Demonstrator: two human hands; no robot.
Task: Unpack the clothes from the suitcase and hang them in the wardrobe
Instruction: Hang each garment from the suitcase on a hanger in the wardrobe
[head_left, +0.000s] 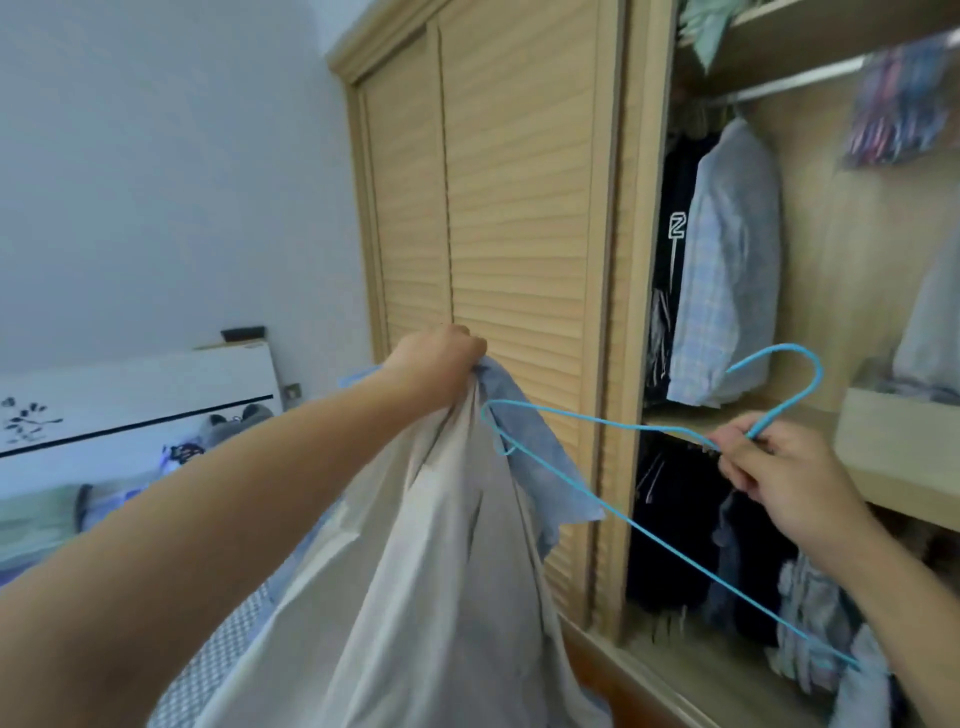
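Observation:
My left hand (434, 366) grips the top of a beige garment (415, 597) together with a blue cloth (535, 467), holding them up in front of the slatted wardrobe door (519, 234). My right hand (784, 467) pinches the neck of a blue wire hanger (623, 514), hook pointing up. One end of the hanger reaches the garment's top, just below my left hand. The wardrobe (841, 270) stands open on the right, with a light checked shirt (727, 270) and dark clothes (675, 218) hanging from its rail (795, 83). No suitcase is in view.
Folded and bunched clothes (748, 545) fill the lower wardrobe compartment under a shelf (883, 483). A patterned cloth (898, 104) hangs at the upper right. A bed with a white headboard (135, 395) and a checked cover (223, 644) lies at the left.

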